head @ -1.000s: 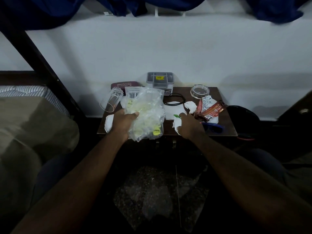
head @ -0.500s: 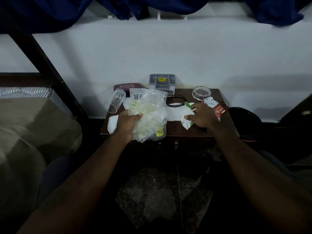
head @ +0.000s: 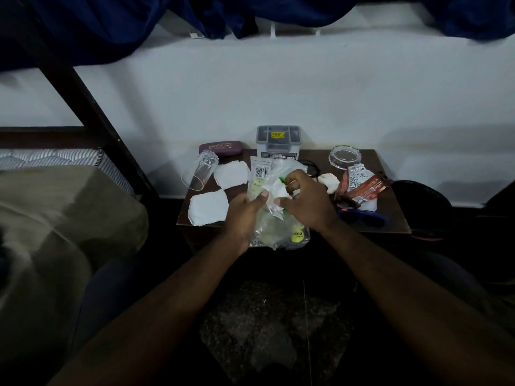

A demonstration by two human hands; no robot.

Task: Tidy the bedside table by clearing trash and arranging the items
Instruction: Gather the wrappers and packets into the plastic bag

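Head view: trash collection is in hand. The left grip [head: 242, 215] curls round the bag [head: 278, 232] and holds it over the front edge of the surface [head: 390, 221]. The right grip [head: 303, 207] pinches a tissue wad [head: 274, 192] at the bag mouth, fingers curled on it. Paper scraps [head: 207, 208] lie left of the bag. A wrapper [head: 362, 188] and a second wad [head: 328, 182] lie right of it. Next move, by judgement: push the wad in, release it, then reach for the scraps with the mouth held wide.
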